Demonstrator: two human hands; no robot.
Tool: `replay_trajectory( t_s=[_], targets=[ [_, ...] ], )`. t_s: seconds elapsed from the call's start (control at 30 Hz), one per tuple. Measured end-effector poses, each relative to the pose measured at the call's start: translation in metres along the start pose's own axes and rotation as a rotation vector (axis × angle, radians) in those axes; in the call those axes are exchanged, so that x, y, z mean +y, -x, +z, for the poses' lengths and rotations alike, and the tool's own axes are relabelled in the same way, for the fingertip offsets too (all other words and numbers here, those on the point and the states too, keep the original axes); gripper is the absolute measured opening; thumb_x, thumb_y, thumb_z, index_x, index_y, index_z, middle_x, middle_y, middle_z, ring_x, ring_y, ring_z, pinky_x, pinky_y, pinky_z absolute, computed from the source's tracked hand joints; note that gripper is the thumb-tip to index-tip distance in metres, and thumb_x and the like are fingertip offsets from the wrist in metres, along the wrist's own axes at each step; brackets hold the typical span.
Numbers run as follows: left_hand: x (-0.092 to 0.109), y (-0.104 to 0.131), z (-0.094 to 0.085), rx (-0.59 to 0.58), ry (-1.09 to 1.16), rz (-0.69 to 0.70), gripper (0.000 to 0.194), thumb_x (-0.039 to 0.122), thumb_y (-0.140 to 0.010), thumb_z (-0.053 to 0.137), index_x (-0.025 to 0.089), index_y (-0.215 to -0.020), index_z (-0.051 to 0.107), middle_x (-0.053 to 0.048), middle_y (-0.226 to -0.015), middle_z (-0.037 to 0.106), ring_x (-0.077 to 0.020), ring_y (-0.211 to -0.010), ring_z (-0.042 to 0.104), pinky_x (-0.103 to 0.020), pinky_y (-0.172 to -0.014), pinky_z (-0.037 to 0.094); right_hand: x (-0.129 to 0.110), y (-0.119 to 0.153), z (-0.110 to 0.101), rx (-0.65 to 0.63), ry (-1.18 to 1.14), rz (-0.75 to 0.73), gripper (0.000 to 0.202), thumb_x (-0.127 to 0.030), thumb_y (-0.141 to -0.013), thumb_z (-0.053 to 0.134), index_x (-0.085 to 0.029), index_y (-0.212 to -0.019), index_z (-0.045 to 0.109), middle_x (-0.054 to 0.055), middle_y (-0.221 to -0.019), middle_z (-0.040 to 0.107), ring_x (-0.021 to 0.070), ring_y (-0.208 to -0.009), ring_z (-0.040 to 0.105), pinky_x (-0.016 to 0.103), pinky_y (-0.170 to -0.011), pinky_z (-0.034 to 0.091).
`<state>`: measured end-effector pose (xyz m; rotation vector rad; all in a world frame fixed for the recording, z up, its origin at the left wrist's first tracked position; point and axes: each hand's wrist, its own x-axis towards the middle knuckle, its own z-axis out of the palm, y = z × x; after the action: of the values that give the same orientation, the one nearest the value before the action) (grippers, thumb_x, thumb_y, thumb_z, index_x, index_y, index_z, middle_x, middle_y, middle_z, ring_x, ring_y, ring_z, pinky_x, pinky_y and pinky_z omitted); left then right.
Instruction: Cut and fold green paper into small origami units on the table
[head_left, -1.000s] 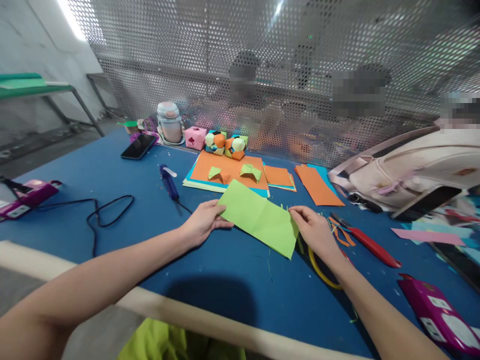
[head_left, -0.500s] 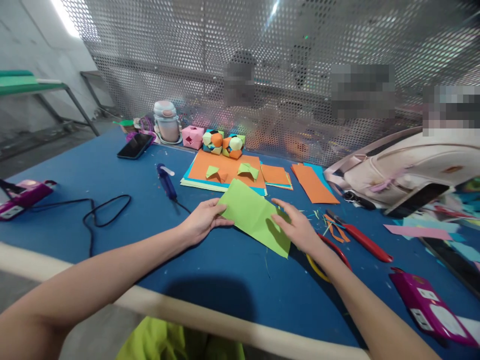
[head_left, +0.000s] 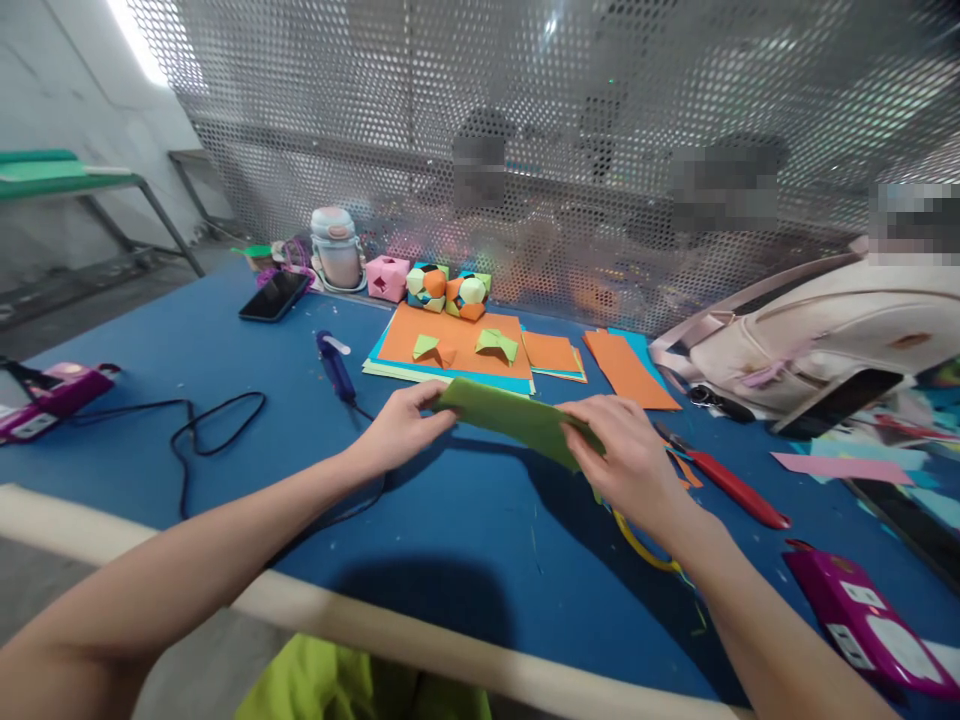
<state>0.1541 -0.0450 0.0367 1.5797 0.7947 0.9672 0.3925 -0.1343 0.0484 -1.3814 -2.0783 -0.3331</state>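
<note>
The left hand (head_left: 405, 428) and right hand (head_left: 637, 465), fingers closed, pinch opposite ends of a thin, oblong green paper sheet (head_left: 510, 415) above the flecked blue tabletop (head_left: 465, 525).

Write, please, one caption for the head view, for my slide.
Left hand and right hand hold a green paper sheet above a blue table.

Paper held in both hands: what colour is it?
The paper is green, clearest in the head view.
</note>
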Motion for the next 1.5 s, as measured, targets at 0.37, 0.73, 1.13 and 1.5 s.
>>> replay_trajectory(
  t_s=[0.37,0.73,1.13,1.5],
  targets=[
    [-0.020,-0.007,-0.007,-0.089,-0.051,-0.065,0.007,0.017,-0.064,0.067,0.017,-0.070,0.072,-0.001,-0.070,0.066,-0.0135,-0.066,0.056,-0.021,-0.063,0.044,-0.001,-0.005,0.010,-0.129,0.125,-0.147,0.023,-0.019,-0.090,0.046,-0.018,-0.108,0.059,0.009,-0.095,0.069,0.0213,-0.088,0.063,0.043,-0.092,0.040],
    [-0.032,-0.010,-0.001,-0.015,0.146,-0.188,0.016,0.018,-0.063,0.070,0.016,-0.079,0.071,-0.002,-0.077,0.070,-0.0151,-0.071,0.059,-0.025,-0.071,0.046,0.029,0.025,0.020,-0.040,-0.637,0.788,0.051,-0.044,-0.072,0.065,-0.021,-0.117,0.055,0.006,-0.092,0.069,0.0199,-0.070,0.063,0.033,-0.060,0.049],
    [-0.030,-0.008,0.001,-0.039,0.247,-0.250,0.026,0.018,-0.068,0.066,0.016,-0.093,0.071,-0.004,-0.085,0.072,-0.0177,-0.074,0.067,-0.027,-0.074,0.051,0.013,0.018,0.023,0.118,-0.688,0.856,0.046,-0.042,-0.071,0.065,-0.020,-0.111,0.056,-0.004,-0.064,0.052,0.0129,-0.056,0.050,0.026,-0.051,0.041],
    [-0.033,-0.010,-0.002,-0.021,0.287,-0.313,0.027,0.014,-0.065,0.067,0.016,-0.091,0.071,-0.004,-0.082,0.072,-0.0184,-0.072,0.068,-0.027,-0.071,0.051,0.026,0.036,0.034,0.135,-0.108,0.392,0.029,-0.030,-0.088,0.047,-0.020,-0.109,0.063,0.008,-0.090,0.069,0.0198,-0.071,0.065,0.034,-0.069,0.050]
  ],
)
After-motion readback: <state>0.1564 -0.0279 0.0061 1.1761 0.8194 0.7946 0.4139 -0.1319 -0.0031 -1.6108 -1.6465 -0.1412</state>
